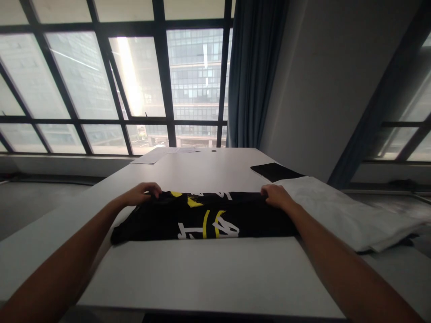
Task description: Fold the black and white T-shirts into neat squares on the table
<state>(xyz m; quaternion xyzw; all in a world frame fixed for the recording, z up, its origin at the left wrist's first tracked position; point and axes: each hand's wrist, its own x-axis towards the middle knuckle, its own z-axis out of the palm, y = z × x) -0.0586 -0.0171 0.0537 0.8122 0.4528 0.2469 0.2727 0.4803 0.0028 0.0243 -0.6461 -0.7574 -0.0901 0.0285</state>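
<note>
A black T-shirt [256, 217] with white and yellow brush-style print lies across the white table in a folded, wide band. My left hand [148, 190] pinches its far edge near the left end, fingers curled over the cloth. At the far right corner, my right hand [275, 195] grips the same edge, thumb and fingers closed together. Between the two hands the far edge runs nearly straight. The left end of the cloth spreads out toward me in a slanted, bunched point. My right forearm covers part of the right end.
The white table [208, 273] stretches away toward the windows. To the right lie a heap of white cloth [350, 211] and a flat black item [276, 171]. Paper sheets [151, 155] rest at the far left. A blue curtain [254, 80] hangs beyond the table.
</note>
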